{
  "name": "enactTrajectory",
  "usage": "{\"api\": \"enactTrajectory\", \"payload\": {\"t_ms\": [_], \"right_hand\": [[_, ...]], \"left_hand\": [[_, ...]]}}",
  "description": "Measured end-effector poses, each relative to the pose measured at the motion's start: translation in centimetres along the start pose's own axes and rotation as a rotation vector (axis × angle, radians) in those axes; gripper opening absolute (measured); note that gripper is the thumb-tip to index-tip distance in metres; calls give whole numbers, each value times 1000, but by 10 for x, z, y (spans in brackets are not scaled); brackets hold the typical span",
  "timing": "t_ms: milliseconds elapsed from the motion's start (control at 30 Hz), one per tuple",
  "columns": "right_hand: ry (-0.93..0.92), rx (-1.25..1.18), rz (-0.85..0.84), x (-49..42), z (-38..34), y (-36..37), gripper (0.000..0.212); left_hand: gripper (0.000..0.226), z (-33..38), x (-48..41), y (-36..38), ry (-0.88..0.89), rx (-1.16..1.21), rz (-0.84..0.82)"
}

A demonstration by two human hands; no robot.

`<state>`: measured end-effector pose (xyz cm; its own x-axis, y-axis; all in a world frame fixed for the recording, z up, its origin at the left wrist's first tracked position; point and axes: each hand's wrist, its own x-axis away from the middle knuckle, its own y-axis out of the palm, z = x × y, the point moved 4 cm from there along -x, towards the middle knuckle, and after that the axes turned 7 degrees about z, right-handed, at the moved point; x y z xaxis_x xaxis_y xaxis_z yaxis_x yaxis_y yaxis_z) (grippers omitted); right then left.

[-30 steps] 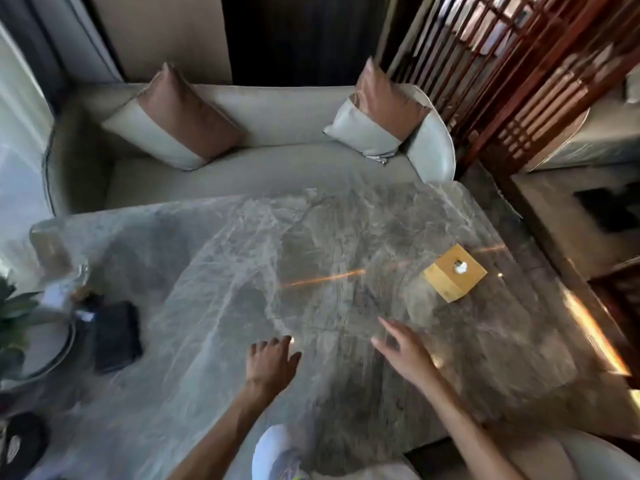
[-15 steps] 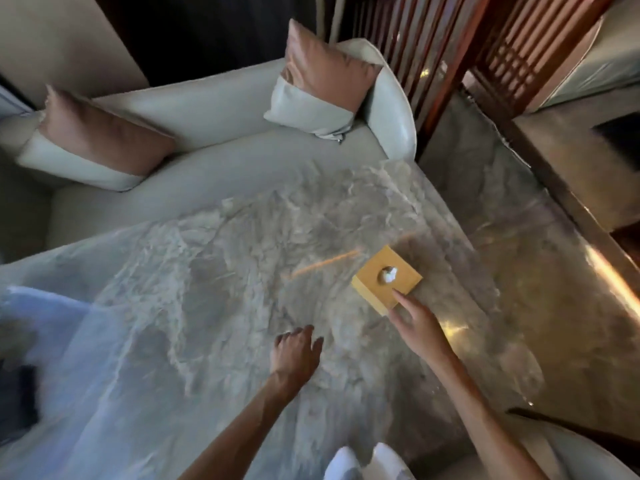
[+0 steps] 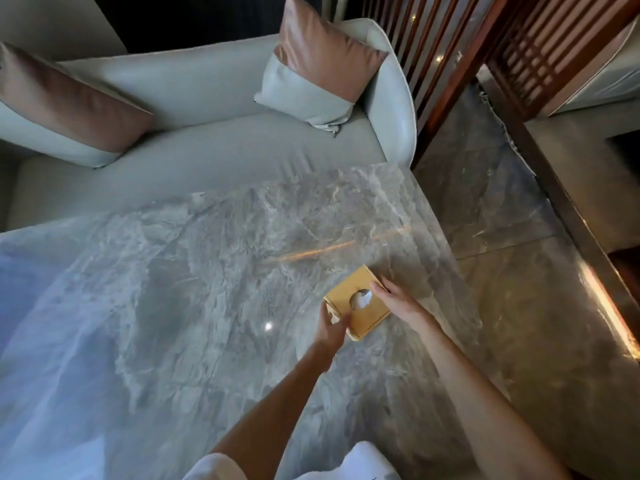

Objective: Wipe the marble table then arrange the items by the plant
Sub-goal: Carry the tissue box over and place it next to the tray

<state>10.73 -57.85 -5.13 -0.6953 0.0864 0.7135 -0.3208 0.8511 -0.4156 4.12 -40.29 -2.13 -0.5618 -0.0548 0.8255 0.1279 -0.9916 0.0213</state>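
A yellow square tissue box [image 3: 363, 315] with a white tissue showing in its round top hole sits near the right edge of the grey marble table [image 3: 194, 278]. My left hand [image 3: 332, 329] grips the box's near-left corner. My right hand [image 3: 394, 299] rests against its right side, fingers lying along the top edge. The box looks flat on the marble. The plant and the other items are out of view to the left.
A pale sofa [image 3: 207, 150] with two brown-and-grey cushions [image 3: 318, 64] lines the table's far side. A dark wooden slatted screen [image 3: 485, 46] stands at the right, above polished stone floor [image 3: 519, 271]. White fabric [image 3: 363, 462] shows at the bottom edge.
Both hands moved right across the table onto the tissue box: the right touched it first, then the left took its corner. My view swung right, so the plant and dark items left the frame.
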Motion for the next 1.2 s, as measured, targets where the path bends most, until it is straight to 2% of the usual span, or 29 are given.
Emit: {"api": "enactTrajectory", "payload": {"t_ms": [67,133,300,500,600,733,833,1033,1200], "right_hand": [[-16,-8,-34,-3,1,2,71],[1,-61,-47,-2,1,3,68],[144,-289,-37,8,7,10,60],[216,-399,100,37,4,43,57],[208,-401,142,57,-6,77,57],[158,-388,110,83,-30,139,53],[94,-304,48,103,-53,193,50],[24,-199,-21,157,-98,311,44],[-11,-82,-52,209,-132,404,42]], "left_hand": [[38,-1,-5,5,-4,46,-18],[32,-4,-9,9,-22,63,-36],[58,-10,-12,10,-52,116,-93],[49,-4,-7,-31,-14,34,-58],[47,-4,2,-71,37,-47,-18],[39,-16,24,-143,84,-39,60],[45,-34,43,-205,175,-40,134],[50,-76,79,-324,326,51,259],[59,-116,106,-424,320,197,322]]}}
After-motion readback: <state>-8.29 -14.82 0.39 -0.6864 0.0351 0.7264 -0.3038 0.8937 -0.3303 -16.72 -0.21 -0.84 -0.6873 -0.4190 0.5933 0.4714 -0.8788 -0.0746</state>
